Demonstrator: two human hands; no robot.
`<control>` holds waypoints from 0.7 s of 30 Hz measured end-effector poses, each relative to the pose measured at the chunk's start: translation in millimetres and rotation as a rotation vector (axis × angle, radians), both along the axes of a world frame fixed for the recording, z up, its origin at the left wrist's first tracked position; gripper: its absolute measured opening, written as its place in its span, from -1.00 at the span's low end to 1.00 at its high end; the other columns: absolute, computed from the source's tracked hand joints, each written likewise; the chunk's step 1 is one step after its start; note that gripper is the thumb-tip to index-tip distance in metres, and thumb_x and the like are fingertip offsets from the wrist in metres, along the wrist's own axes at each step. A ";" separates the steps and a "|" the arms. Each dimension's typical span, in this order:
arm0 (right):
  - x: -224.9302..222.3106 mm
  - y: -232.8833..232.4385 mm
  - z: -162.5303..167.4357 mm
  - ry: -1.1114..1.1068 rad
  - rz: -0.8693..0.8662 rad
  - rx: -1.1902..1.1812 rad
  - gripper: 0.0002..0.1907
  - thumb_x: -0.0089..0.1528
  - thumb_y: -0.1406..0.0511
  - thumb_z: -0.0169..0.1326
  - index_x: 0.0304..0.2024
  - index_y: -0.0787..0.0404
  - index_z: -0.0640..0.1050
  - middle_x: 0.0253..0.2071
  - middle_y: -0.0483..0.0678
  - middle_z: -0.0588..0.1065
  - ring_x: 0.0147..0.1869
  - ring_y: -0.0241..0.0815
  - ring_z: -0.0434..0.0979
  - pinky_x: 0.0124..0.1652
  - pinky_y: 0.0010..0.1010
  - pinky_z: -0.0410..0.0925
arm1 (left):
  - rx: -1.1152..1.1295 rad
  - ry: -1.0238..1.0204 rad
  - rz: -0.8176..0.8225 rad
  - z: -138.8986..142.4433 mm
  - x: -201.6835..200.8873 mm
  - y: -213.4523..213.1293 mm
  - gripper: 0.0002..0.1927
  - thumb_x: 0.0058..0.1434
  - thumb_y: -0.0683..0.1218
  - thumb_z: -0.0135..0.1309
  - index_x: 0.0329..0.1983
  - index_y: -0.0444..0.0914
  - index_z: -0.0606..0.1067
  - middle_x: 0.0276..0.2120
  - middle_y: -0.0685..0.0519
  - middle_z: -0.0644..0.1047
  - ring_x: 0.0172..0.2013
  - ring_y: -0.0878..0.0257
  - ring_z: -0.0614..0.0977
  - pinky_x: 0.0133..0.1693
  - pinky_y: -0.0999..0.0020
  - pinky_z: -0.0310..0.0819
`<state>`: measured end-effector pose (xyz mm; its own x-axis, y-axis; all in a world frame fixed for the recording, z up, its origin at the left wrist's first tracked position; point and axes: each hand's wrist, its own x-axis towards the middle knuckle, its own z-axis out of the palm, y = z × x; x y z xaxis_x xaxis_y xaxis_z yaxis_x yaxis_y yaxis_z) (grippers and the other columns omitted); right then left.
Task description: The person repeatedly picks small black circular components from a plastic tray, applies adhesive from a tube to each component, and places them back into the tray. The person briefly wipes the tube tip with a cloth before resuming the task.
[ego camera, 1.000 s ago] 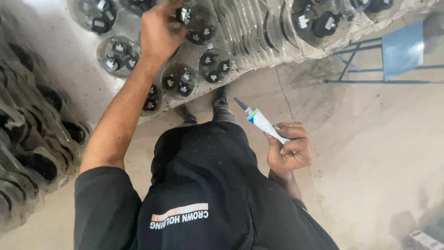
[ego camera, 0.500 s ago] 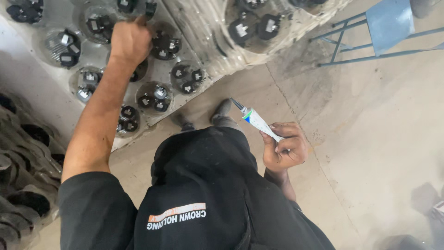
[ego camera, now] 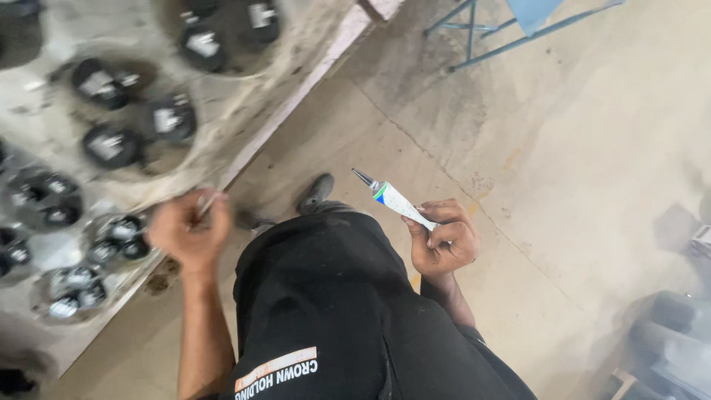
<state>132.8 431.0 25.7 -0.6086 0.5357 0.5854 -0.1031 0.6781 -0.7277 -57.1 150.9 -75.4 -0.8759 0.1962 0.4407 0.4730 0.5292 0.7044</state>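
Note:
My right hand (ego camera: 442, 242) is closed around a small white squeeze tube (ego camera: 398, 200) with a dark pointed nozzle that aims up and to the left, beside my hip. My left hand (ego camera: 187, 232) is blurred by motion and hangs low near the edge of a low bench (ego camera: 296, 96). It pinches a thin, small metal piece (ego camera: 207, 205) that I cannot make out clearly. Several round grey discs with black centre parts (ego camera: 111, 144) lie on the bench to the left of that hand.
A blue metal frame (ego camera: 474, 33) stands on the concrete floor at the top right. Grey blurred objects (ego camera: 670, 333) sit at the lower right. My black shirt and dark shoes (ego camera: 316, 194) fill the lower middle.
My left hand has come down off the discs at the top to the bench edge near my waist. The view has swung right and downward. The tube stays in my right hand.

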 end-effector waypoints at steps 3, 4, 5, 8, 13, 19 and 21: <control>10.1 39.0 1.6 -0.017 -0.032 0.042 -0.50 0.14 0.54 0.36 -0.47 0.16 0.24 -0.32 0.04 0.52 -0.21 -0.05 0.62 -0.26 -0.33 0.46 | -0.044 -0.013 -0.307 -7.2 22.0 87.8 -0.86 0.17 -0.08 0.36 -0.22 -0.12 0.66 -0.50 0.11 0.52 -0.52 0.22 0.50 -0.41 0.28 0.40; 14.2 49.3 1.2 -0.021 -0.050 0.055 -0.50 0.14 0.54 0.36 -0.48 0.15 0.24 -0.32 0.04 0.52 -0.21 -0.05 0.62 -0.26 -0.33 0.45 | -0.035 0.005 -0.393 -10.0 24.7 115.0 -0.85 0.17 -0.07 0.36 -0.20 -0.09 0.65 -0.46 0.11 0.53 -0.47 0.18 0.55 -0.37 0.27 0.46; 17.9 58.9 0.7 -0.022 -0.058 0.060 -0.50 0.14 0.54 0.36 -0.47 0.15 0.24 -0.32 0.04 0.52 -0.21 -0.05 0.62 -0.26 -0.32 0.45 | -0.031 0.035 -0.463 -12.6 23.6 140.8 -0.83 0.17 -0.07 0.35 -0.18 -0.10 0.64 -0.43 0.10 0.55 -0.42 0.14 0.57 -0.33 0.23 0.46; 27.2 85.7 -2.5 -0.030 -0.073 0.061 -0.50 0.13 0.55 0.36 -0.47 0.15 0.23 -0.32 0.06 0.52 -0.21 -0.05 0.62 -0.26 -0.32 0.45 | -0.062 -0.018 -0.582 -24.5 11.5 206.4 -0.80 0.19 -0.05 0.33 -0.12 -0.11 0.63 -0.36 0.08 0.56 -0.30 0.10 0.60 -0.24 0.18 0.48; 35.2 116.8 -16.4 -0.042 -0.124 0.020 -0.51 0.13 0.56 0.33 -0.45 0.16 0.24 -0.31 0.10 0.52 -0.16 -0.01 0.64 -0.21 -0.28 0.48 | -0.147 -0.102 -0.625 -59.1 -26.8 293.5 -0.82 0.21 -0.05 0.28 -0.12 -0.11 0.64 -0.31 0.03 0.57 -0.23 0.07 0.60 -0.19 0.13 0.50; 22.8 157.4 -42.4 -0.050 -0.204 -0.030 -0.47 0.12 0.57 0.36 -0.45 0.15 0.22 -0.35 0.05 0.51 -0.16 -0.05 0.63 -0.25 -0.29 0.46 | -0.188 -0.049 -0.598 -116.8 -92.3 382.5 -0.84 0.19 -0.10 0.29 -0.16 -0.12 0.64 -0.26 0.02 0.58 -0.19 0.02 0.60 -0.13 0.11 0.50; 13.1 175.4 -47.0 -0.055 -0.198 -0.033 -0.48 0.10 0.58 0.37 -0.45 0.16 0.23 -0.34 0.07 0.53 -0.19 -0.08 0.62 -0.27 -0.30 0.43 | -0.165 -0.004 -0.539 -131.5 -113.6 418.2 -0.82 0.17 -0.11 0.33 -0.16 -0.12 0.63 -0.24 0.02 0.58 -0.15 0.02 0.60 -0.10 0.12 0.51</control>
<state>145.9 606.4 -21.3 -0.5204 0.6662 0.5343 0.0702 0.6569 -0.7507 -170.7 569.1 -206.9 -0.6342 0.6823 0.3637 0.7046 0.3165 0.6351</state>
